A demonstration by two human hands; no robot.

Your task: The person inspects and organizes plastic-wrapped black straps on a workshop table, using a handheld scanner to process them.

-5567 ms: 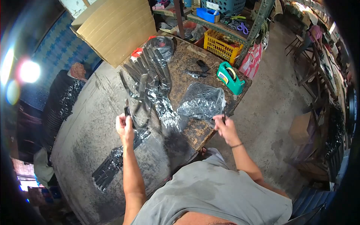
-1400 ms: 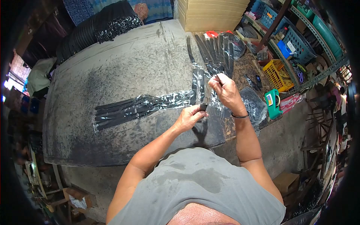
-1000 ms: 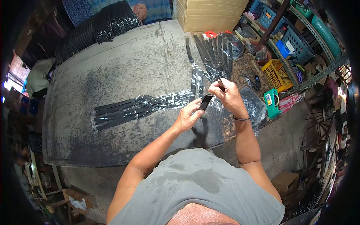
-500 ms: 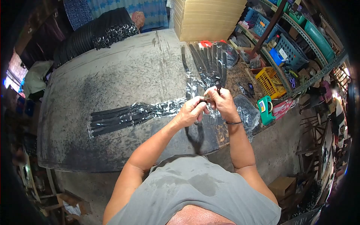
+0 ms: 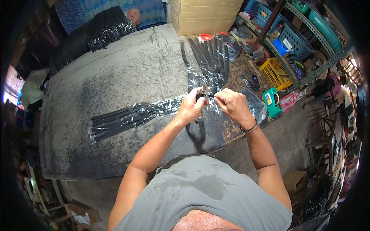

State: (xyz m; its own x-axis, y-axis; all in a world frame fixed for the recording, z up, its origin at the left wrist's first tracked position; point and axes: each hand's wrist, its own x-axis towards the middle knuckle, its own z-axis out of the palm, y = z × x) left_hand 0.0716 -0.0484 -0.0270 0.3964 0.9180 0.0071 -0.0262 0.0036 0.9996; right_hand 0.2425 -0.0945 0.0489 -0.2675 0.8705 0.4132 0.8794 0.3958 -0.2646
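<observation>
Since the frame half a second ago, the two hands have drawn a little apart, and a dark strip now shows in the gap. It seems to belong to a black strap with a shiny metal piece, probably a buckle, held above the near right part of the grey table. The left hand is closed round the strap beside the metal; the right hand pinches the strip's other side between thumb and fingers. Whether it grips a tool as well I cannot tell.

I judge the strap light, bendable and tough, its surface perhaps slick, the metal stiff and small. The surest hold would be on the flat band just beside the metal.

Under and beyond the hands lie fanned black straps in clear wrapping, close enough to snag a loose end. A plastic-wrapped bundle of straps runs leftward from near the left hand. To the right, a clear plastic bag sits near the right forearm, then a green tape dispenser. Farther off stand a cardboard box and a yellow crate.
</observation>
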